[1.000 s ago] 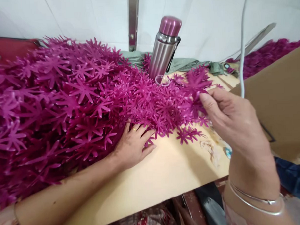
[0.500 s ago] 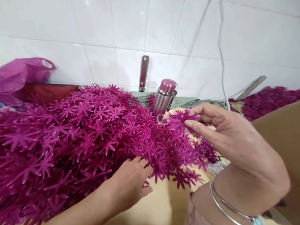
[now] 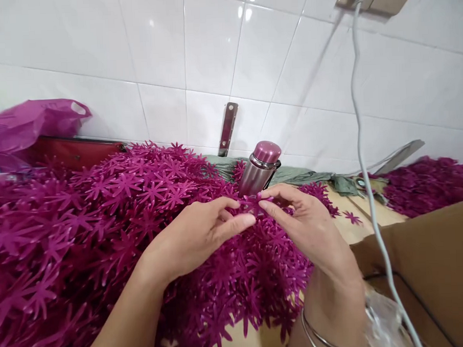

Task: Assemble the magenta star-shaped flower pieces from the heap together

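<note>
A big heap of magenta plastic flower pieces (image 3: 103, 220) covers the left and middle of the wooden table (image 3: 365, 208). My left hand (image 3: 196, 236) and my right hand (image 3: 302, 221) meet above the heap, just in front of a steel flask. Both pinch the same magenta flower piece (image 3: 254, 204) between thumb and fingertips. The piece is held up off the pile. A silver bangle sits on my right wrist.
A steel flask with a pink cap (image 3: 260, 167) stands behind my hands. A cardboard box (image 3: 431, 267) is at the right, a grey cable (image 3: 370, 177) hangs before it. A second flower heap (image 3: 431, 182) lies far right. A pink plastic bag (image 3: 26, 126) and red case (image 3: 73, 149) are at the left wall.
My left hand has lifted off the table edge and come up to meet my right hand. The right hand has brought its flower piece left and down. The camera has tilted upward.
</note>
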Available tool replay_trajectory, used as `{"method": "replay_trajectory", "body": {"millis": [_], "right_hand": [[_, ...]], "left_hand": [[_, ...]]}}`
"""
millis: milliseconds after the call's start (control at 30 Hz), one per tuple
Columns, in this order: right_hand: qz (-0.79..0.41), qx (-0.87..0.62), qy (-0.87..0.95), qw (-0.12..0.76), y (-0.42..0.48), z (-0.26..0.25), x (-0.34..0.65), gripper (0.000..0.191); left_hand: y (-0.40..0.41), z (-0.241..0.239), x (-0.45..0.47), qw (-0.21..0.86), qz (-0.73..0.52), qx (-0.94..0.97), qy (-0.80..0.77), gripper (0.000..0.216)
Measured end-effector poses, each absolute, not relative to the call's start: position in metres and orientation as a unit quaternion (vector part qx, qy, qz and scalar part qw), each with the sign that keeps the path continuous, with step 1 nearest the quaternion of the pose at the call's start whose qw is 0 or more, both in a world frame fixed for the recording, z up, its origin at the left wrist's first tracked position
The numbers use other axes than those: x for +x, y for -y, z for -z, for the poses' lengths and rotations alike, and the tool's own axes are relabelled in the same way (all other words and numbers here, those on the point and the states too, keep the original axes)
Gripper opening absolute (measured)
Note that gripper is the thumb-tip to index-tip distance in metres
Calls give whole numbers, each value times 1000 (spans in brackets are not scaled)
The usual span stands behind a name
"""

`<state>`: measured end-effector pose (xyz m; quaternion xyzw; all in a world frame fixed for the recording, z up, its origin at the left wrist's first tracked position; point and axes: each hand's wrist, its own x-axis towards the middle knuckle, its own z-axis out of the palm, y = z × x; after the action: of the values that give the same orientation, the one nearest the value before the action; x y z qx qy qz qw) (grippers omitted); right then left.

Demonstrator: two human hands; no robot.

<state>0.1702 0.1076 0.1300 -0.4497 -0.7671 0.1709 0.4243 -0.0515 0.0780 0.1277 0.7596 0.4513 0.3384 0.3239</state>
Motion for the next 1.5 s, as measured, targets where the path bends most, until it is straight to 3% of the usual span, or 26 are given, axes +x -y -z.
{"method": "replay_trajectory", "body": {"millis": [100, 233, 400, 467, 567, 633, 700, 833, 1000, 1333, 1400, 1500], "right_hand": [[-143, -381, 800, 441, -108, -132, 161, 11], [-164, -343, 812, 443, -111, -132, 162, 10], [-182, -425, 781, 419, -131, -115, 177, 27], [-158, -492, 770, 374, -144, -103, 182, 26], [-123, -587, 781, 174, -163, -83, 181, 20], [-114, -614, 772, 116, -173, -69, 173, 21], [-110, -627, 767, 83, -180, -56, 162, 23], [-103, -652, 750, 22, -190, -36, 146, 29], [-94, -661, 744, -4, -196, -30, 144, 32], [-102, -629, 770, 39, -179, -67, 161, 20], [-95, -616, 776, 96, -167, -81, 167, 21], [-124, -531, 769, 335, -140, -105, 167, 22]], "left_hand": [[-91, -121, -49, 412, -429, 679, -430, 50], [-104, -114, -43, 484, -492, 604, -399, 33], [-118, -104, -42, 479, -532, 576, -394, 26], [-120, -101, -45, 424, -544, 584, -428, 30], [-122, -101, -51, 387, -546, 587, -456, 40], [-122, -102, -54, 396, -552, 572, -460, 50], [-122, -104, -56, 407, -559, 559, -458, 53], [-121, -106, -58, 445, -563, 548, -429, 36], [-122, -103, -56, 492, -567, 520, -408, 29], [-125, -101, -54, 474, -580, 519, -412, 28], [-125, -101, -54, 466, -585, 523, -409, 26], [-125, -102, -51, 473, -582, 523, -404, 26]]}}
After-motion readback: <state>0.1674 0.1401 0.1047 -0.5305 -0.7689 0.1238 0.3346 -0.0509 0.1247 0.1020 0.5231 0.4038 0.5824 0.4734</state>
